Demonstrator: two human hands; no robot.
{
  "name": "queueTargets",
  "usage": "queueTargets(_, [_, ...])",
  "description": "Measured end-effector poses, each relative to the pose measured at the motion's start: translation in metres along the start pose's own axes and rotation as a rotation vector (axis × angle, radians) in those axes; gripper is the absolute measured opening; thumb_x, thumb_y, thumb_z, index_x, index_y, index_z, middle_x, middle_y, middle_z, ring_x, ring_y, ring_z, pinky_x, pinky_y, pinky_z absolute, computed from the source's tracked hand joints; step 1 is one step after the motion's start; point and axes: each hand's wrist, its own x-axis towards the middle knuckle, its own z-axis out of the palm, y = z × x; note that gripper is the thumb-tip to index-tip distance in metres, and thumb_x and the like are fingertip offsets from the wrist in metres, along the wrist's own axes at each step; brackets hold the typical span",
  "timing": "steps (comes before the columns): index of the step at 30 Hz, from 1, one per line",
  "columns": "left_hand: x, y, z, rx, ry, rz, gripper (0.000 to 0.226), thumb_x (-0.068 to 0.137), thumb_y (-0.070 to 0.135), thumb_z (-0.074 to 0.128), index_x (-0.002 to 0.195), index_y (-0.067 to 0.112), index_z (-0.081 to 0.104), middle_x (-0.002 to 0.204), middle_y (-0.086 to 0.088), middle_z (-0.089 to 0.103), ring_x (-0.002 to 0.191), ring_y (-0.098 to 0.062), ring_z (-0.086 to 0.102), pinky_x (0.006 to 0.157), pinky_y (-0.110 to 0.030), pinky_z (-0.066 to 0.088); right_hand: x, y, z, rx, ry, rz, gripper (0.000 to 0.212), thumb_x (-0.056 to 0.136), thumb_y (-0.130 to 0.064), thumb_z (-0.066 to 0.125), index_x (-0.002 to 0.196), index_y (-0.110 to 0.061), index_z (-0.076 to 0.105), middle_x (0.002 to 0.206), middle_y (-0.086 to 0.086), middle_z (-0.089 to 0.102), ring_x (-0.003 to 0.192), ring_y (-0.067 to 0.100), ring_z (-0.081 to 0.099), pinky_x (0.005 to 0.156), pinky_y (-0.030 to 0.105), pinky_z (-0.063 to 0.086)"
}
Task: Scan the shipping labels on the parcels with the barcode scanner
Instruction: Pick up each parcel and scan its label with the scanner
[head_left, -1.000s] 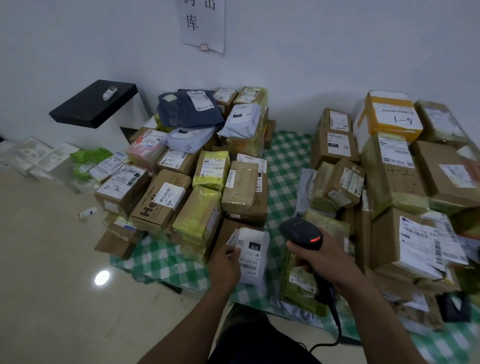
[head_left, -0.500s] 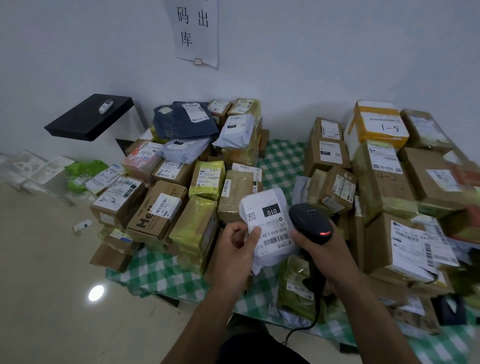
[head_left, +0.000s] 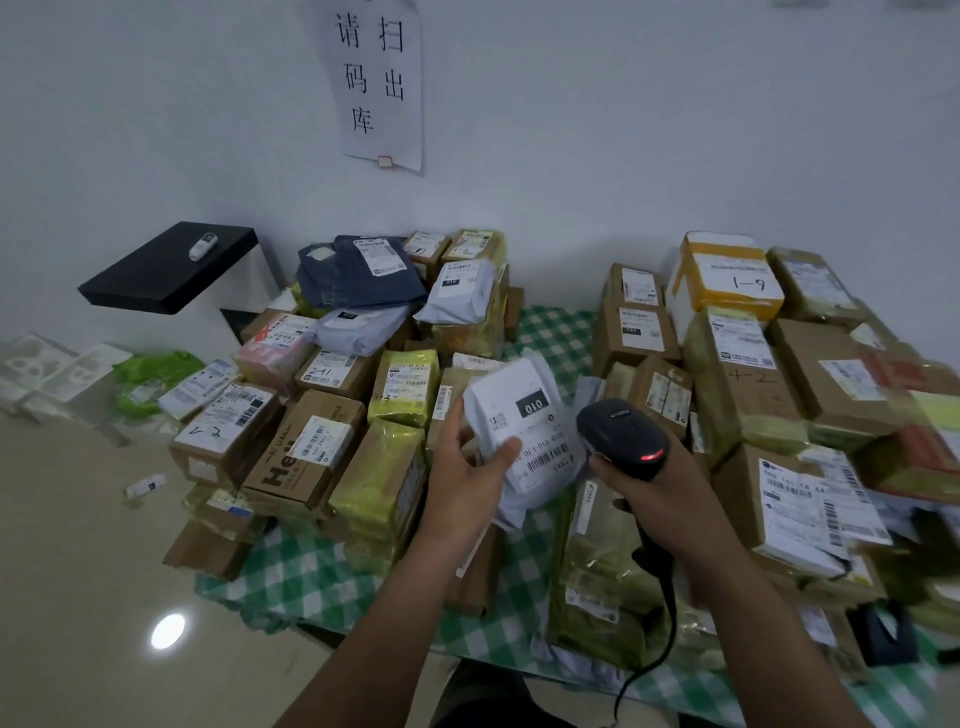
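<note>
Head view. Left hand (head_left: 467, 470) grips the white parcel (head_left: 519, 410), now raised off the cloth (head_left: 553, 332), label facing up. Right hand (head_left: 675, 493) grips the scanner (head_left: 621, 434) just right of it, red light lit: the scan looks imminent.

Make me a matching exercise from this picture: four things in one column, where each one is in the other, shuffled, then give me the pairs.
Things:
1. white parcel
2. barcode scanner
3. paper sign
4. small white device

Places:
A. on the wall
B. in the right hand
C. on the black shelf
D. in the left hand

Pairs: 1-D, 2-B, 3-A, 4-C
</note>
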Motion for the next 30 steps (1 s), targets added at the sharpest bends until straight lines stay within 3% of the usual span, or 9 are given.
queueTargets(3, [0.020, 0.003, 0.000, 0.056, 0.072, 0.061, 0.071, 0.092, 0.011, 0.077, 0.141, 0.048, 0.041, 0.131, 0.015, 0.059, 0.117, -0.007, 0.059, 0.073, -0.020, 0.061, 0.000, -0.007, -0.004, -0.092, -0.003, -0.037, 0.054, 0.087, -0.029, 0.083, 0.134, -0.036, 0.057, 0.111, -0.011, 0.072, 0.095, 0.009, 0.071, 0.086, 0.046, 0.062])
queueTargets(6, [0.041, 0.003, 0.003, 0.070, 0.123, 0.063, 0.078, 0.091, 0.017, 0.078, 0.150, 0.049, 0.037, 0.146, 0.009, 0.055, 0.129, -0.019, 0.057, 0.087, -0.046, 0.063, -0.002, -0.017, -0.005, -0.152, -0.039, -0.069, 0.050, 0.088, -0.030, 0.082, 0.131, -0.031, 0.058, 0.098, -0.005, 0.074, 0.073, 0.009, 0.072, 0.062, 0.023, 0.056])
queueTargets(8, [0.050, 0.003, 0.006, 0.079, 0.147, 0.084, 0.080, 0.091, 0.019, 0.078, 0.150, 0.052, 0.034, 0.150, 0.007, 0.052, 0.132, -0.022, 0.057, 0.088, -0.050, 0.063, -0.003, -0.019, -0.003, -0.191, -0.058, -0.071, 0.048, 0.087, -0.034, 0.084, 0.128, -0.030, 0.059, 0.094, -0.005, 0.074, 0.066, 0.010, 0.072, 0.058, 0.020, 0.052])
queueTargets(11, [0.060, 0.003, 0.009, 0.100, 0.124, 0.117, 0.081, 0.094, 0.018, 0.076, 0.157, 0.043, 0.030, 0.152, 0.004, 0.050, 0.132, -0.019, 0.056, 0.087, -0.036, 0.063, -0.004, -0.019, 0.001, -0.263, -0.092, -0.064, 0.044, 0.085, -0.035, 0.085, 0.122, -0.031, 0.061, 0.091, -0.006, 0.073, 0.068, 0.010, 0.071, 0.064, 0.029, 0.056])
queueTargets(14, [0.069, 0.000, 0.010, 0.119, 0.112, 0.132, 0.080, 0.096, 0.012, 0.072, 0.159, 0.038, 0.030, 0.153, 0.002, 0.050, 0.133, -0.017, 0.053, 0.075, -0.017, 0.059, -0.006, -0.018, 0.003, -0.317, -0.099, -0.039, 0.048, 0.082, -0.042, 0.085, 0.122, -0.037, 0.057, 0.094, -0.007, 0.073, 0.073, 0.010, 0.072, 0.075, 0.038, 0.061])
queueTargets(17, [0.073, -0.003, 0.010, 0.137, 0.099, 0.132, 0.080, 0.096, 0.010, 0.071, 0.159, 0.038, 0.030, 0.153, 0.002, 0.050, 0.134, -0.017, 0.052, 0.079, -0.018, 0.058, -0.008, -0.016, 0.004, -0.317, -0.123, -0.012, 0.051, 0.083, -0.044, 0.084, 0.125, -0.038, 0.055, 0.093, -0.007, 0.074, 0.071, 0.009, 0.073, 0.074, 0.036, 0.062])
queueTargets(22, [0.072, -0.005, 0.008, 0.117, 0.098, 0.137, 0.082, 0.095, 0.004, 0.070, 0.160, 0.035, 0.029, 0.152, 0.003, 0.049, 0.130, -0.012, 0.049, 0.068, -0.011, 0.056, -0.013, -0.020, 0.002, -0.317, -0.136, -0.017, 0.048, 0.085, -0.041, 0.084, 0.123, -0.036, 0.055, 0.089, -0.004, 0.075, 0.069, 0.010, 0.073, 0.070, 0.032, 0.060])
queueTargets(26, [0.074, -0.011, 0.006, 0.142, 0.120, 0.158, 0.082, 0.094, 0.005, 0.072, 0.159, 0.035, 0.032, 0.153, 0.002, 0.048, 0.137, -0.016, 0.049, 0.081, -0.018, 0.056, -0.013, -0.019, 0.000, -0.315, -0.143, -0.015, 0.048, 0.085, -0.039, 0.084, 0.124, -0.035, 0.056, 0.088, -0.004, 0.075, 0.068, 0.010, 0.074, 0.070, 0.032, 0.059])
queueTargets(30, [0.075, -0.011, 0.005, 0.147, 0.134, 0.151, 0.081, 0.094, 0.007, 0.072, 0.158, 0.037, 0.031, 0.153, 0.002, 0.048, 0.135, -0.015, 0.050, 0.080, -0.019, 0.056, -0.013, -0.017, -0.001, -0.321, -0.164, -0.007, 0.047, 0.086, -0.040, 0.084, 0.124, -0.036, 0.056, 0.089, -0.005, 0.075, 0.067, 0.011, 0.074, 0.067, 0.028, 0.056])
